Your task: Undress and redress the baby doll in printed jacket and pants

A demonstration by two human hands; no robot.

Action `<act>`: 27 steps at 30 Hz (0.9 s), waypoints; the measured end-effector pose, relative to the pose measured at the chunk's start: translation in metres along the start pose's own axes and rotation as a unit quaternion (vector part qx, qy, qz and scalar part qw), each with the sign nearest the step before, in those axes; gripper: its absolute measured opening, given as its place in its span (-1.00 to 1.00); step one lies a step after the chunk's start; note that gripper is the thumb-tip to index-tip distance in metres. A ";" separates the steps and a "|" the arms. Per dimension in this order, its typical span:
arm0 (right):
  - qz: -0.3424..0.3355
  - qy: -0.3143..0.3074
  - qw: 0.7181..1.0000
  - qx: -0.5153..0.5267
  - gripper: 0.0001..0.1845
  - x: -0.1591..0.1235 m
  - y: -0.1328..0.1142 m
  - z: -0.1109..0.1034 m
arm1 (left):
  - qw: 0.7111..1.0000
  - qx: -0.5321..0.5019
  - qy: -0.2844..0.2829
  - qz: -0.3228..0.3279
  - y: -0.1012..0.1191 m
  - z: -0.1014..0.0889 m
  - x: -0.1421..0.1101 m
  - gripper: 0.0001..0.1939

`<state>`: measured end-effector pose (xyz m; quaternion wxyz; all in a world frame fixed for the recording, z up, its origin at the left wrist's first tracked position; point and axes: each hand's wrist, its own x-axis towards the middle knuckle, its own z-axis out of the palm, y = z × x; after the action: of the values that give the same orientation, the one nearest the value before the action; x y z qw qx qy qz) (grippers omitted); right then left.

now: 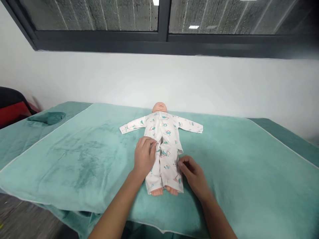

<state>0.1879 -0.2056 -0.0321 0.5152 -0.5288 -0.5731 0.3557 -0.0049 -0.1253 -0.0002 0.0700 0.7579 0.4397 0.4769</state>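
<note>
A baby doll point(159, 107) lies on its back, its head toward the wall and its bare feet toward me. It wears a white printed pajama top point(166, 127), sleeves spread to both sides, and matching pajama pants point(169, 171). The top's front is parted at the lower middle. My left hand point(145, 155) is closed in a pinch on the left front edge of the top, near the doll's waist. Beside the right pant leg, my right hand point(193, 174) has its fingers curled, thumb and index together at the fabric's edge. What they hold there is hard to make out.
A green velvety cover point(82, 159) with pale piping lies under the doll. The white wall point(159, 79) and a dark-framed window point(163, 44) stand behind. At the far left is a black and red object point(15, 111). Grey floor point(20, 215) shows at lower left.
</note>
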 end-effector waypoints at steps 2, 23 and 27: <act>-0.026 -0.054 0.998 -0.017 -0.89 -0.023 -0.003 -0.004 | 0.998 -0.068 -0.008 -0.013 0.003 -0.006 -0.016 -0.87; -0.018 0.072 0.994 0.085 -0.91 -0.075 -0.022 -0.018 | 0.992 -0.082 -0.025 -0.090 0.052 -0.060 -0.106 -0.86; -0.004 0.061 0.996 0.064 -0.90 -0.080 -0.026 -0.012 | 0.994 -0.074 0.001 -0.077 0.056 -0.070 -0.101 -0.84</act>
<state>0.1865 -0.2903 -0.0222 0.5834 -0.5133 -0.5190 0.3562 -0.0425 -0.2550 -0.0003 0.1617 0.7143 0.4600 0.5020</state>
